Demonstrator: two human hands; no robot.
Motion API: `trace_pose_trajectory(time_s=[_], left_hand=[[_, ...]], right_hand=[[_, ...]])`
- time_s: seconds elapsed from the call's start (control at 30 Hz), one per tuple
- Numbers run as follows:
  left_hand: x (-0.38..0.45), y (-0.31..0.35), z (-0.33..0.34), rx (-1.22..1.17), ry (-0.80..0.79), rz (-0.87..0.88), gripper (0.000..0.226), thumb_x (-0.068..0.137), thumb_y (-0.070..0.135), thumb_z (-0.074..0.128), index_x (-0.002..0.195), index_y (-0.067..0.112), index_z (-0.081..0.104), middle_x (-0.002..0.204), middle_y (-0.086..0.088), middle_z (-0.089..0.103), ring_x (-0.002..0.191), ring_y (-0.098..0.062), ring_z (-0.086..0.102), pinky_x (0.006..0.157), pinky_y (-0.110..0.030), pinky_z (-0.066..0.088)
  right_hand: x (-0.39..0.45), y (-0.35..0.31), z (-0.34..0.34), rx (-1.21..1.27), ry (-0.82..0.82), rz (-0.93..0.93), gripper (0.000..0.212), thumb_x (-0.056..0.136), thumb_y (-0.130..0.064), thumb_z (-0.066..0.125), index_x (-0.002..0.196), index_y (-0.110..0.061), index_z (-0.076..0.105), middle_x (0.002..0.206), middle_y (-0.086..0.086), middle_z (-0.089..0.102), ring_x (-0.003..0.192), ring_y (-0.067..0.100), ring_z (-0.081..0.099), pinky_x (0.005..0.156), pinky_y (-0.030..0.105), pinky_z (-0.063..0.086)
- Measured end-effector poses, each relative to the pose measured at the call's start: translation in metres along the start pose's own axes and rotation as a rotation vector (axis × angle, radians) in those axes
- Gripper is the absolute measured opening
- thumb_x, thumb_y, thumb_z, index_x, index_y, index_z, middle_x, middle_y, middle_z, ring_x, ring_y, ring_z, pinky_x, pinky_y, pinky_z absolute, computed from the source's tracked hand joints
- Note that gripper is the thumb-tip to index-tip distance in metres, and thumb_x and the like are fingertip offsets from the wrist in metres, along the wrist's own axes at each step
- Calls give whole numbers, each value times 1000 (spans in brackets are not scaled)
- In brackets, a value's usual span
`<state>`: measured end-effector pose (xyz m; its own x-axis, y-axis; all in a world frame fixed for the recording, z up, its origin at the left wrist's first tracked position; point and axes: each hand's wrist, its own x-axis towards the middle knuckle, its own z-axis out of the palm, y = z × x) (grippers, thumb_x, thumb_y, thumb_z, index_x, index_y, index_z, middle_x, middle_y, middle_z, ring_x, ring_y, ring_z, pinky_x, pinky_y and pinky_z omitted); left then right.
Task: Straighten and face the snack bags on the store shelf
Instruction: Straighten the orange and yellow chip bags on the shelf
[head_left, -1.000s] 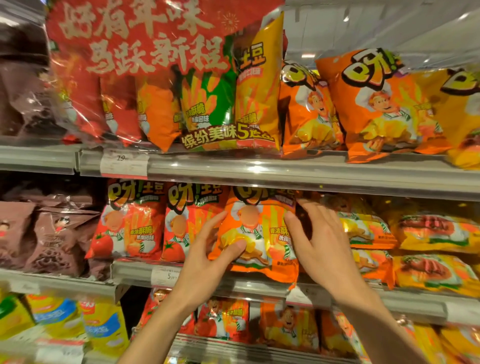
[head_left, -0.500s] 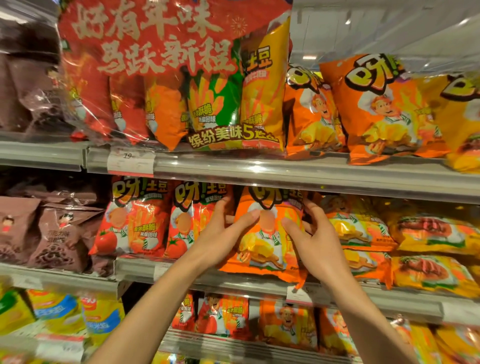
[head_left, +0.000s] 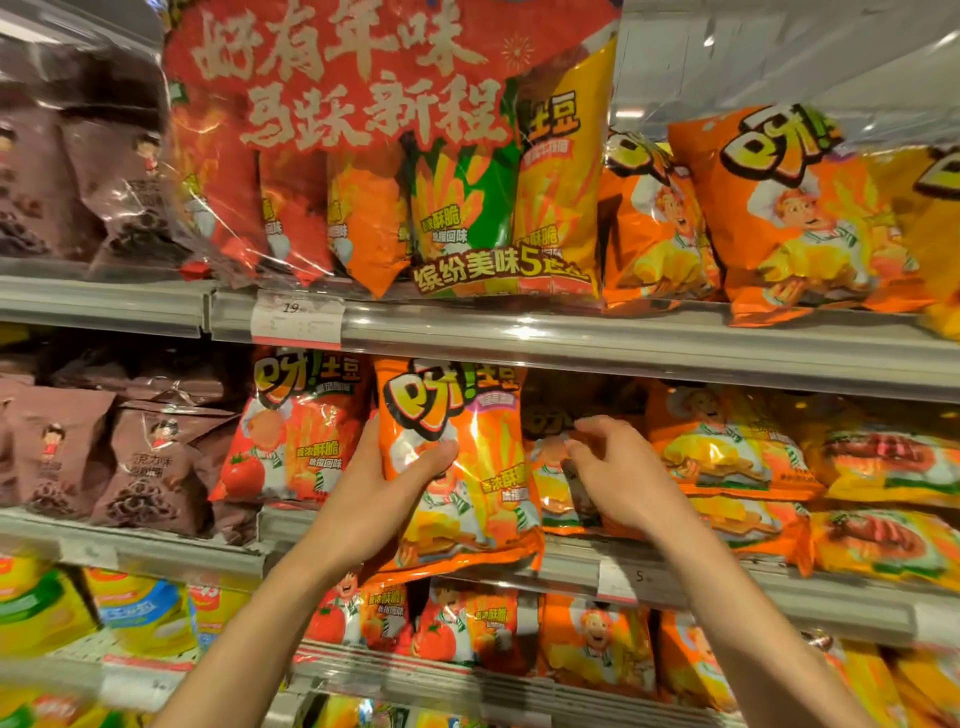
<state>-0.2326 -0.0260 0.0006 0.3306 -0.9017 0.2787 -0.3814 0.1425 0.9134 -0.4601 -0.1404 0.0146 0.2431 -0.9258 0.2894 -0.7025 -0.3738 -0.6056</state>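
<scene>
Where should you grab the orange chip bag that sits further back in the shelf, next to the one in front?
Probably by its upper left edge, coming in from the front. The recessed orange bag stands upright behind the shelf lip, with only its face and top showing. The front orange bag, held by the left hand, crowds its left side. The right hand already curls there.

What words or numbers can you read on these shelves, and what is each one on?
"好有年味 马跃新程": red banner on the multipack.
"缤纷美味5": multipack bottom strip; the rest unclear.
"呀!土豆": orange bag gripped by the left hand.
"19": upper price tag; small print unreadable.
</scene>
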Motion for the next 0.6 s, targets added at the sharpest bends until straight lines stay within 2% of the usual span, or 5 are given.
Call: trace_pose_trajectory(time_s=[0.1, 0.2, 0.37, 0.43, 0.6], left_hand=[[1, -3, -9, 12, 16, -11, 69, 78, 66, 67, 138, 47, 39, 128, 27, 58, 117, 1, 57, 99, -32, 43], [3, -9, -18, 19, 11, -19, 71, 77, 70, 68, 139, 47, 39, 129, 25, 58, 118, -2, 58, 102, -35, 45], [3, -14, -26, 24, -10, -23, 70, 77, 71, 67, 137, 51, 38, 130, 29, 56, 119, 1, 54, 102, -34, 41], [2, -14, -27, 22, -18, -20, 67, 79, 67, 66, 137, 51, 37, 128, 31, 54, 117, 5, 53, 100, -31, 39], [3, -14, -28, 15, -23, -14, 63, 79, 66, 65, 134, 48, 40, 127, 28, 56, 113, 7, 54, 98, -30, 41]], right_hand=[[25, -5, 5, -239, -84, 108, 64, 94, -54, 51, 139, -8, 48, 137, 20, 53, 127, 37, 50, 102, 38, 42], [40, -8, 14, -410, -170, 204, 83, 91, -70, 42, 142, -4, 41, 141, 22, 49, 130, 38, 46, 104, 42, 41], [49, -5, 27, -409, -219, 310, 103, 77, -87, 35, 146, -11, 40, 148, 17, 44, 134, 38, 43, 106, 45, 39], [47, -3, 27, -345, -211, 311, 101, 77, -85, 40, 145, -10, 40, 148, 16, 45, 133, 36, 46, 105, 43, 42], [43, -2, 17, -258, -104, 289, 76, 91, -59, 55, 141, -4, 41, 144, 18, 48, 131, 36, 48, 104, 37, 42]])
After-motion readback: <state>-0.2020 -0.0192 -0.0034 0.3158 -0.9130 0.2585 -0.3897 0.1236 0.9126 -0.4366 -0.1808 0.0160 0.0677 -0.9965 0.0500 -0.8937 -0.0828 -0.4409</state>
